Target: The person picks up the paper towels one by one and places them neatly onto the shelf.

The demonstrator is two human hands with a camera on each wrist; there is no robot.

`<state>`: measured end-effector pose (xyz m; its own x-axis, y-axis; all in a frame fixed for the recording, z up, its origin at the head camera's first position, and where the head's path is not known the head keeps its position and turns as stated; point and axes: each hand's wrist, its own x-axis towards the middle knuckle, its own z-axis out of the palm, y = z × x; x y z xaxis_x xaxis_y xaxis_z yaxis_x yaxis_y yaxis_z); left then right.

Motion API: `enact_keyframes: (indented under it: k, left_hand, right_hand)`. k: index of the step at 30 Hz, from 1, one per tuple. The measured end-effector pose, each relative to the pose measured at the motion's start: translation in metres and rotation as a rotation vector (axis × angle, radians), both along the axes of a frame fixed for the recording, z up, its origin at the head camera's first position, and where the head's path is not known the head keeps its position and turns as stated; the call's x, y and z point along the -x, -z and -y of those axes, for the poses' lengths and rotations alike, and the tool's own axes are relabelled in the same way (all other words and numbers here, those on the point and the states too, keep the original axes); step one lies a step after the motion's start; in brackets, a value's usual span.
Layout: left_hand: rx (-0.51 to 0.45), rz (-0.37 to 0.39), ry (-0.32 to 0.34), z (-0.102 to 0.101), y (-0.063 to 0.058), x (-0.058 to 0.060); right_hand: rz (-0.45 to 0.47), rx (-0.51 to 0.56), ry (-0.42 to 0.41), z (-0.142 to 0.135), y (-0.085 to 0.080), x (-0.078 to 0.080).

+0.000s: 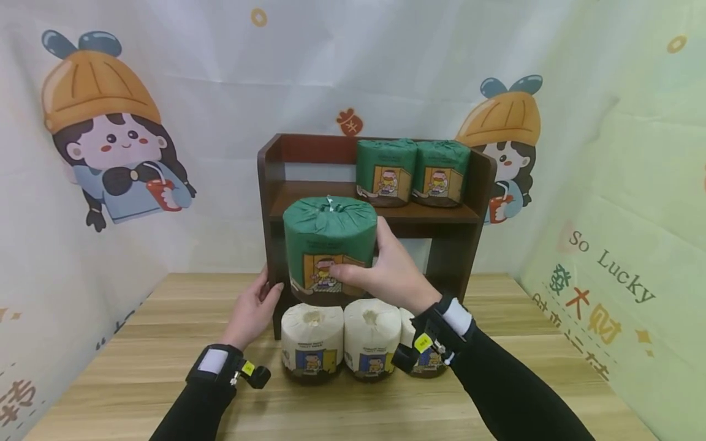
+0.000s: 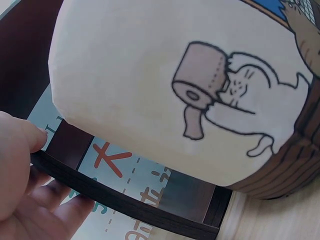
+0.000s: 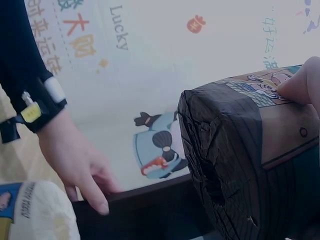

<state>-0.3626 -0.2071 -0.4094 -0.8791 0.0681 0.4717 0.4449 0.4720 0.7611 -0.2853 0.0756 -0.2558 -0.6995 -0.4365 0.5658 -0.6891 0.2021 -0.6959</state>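
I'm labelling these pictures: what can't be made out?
Head: far fingertips of the right hand, behind the held green roll.
Head: that roll's fine print, too small.
Head: part of the rightmost white roll, behind the wrist camera.
Left wrist: near white roll, cut off by top edge.

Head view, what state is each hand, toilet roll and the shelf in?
Brown shelf unit: standing upright
Left hand: gripping the shelf unit's left side
Held green-wrapped toilet roll: wrapped, upright, lifted
Right hand: holding that roll
Two other green-wrapped toilet rolls: wrapped, upright, shelved side by side
Three white-wrapped toilet rolls: upright on the table, rightmost partly hidden
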Motion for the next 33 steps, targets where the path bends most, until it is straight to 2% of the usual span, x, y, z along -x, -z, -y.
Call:
enact_keyframes:
  k: [8,21,30,33]
  left_hand:
    - [0.005,-0.016,-0.010,0.000,-0.001,-0.002]
    - [0.019,-0.003,-0.017,-0.001,-0.004,-0.003]
    - [0.030,-0.024,-0.018,-0.002,-0.004,-0.003]
    - [0.022,-0.017,-0.015,-0.002,-0.005,-0.003]
  right_hand:
    - [-0.010,0.025,0.057,0.003,-0.014,0.013]
    - [0.003,0.040,0.148,0.001,-0.039,0.022]
    - [0.042,0.026,0.283,0.009,-0.049,0.035]
    - [0.045,0.025,0.297,0.012,-0.048,0.042]
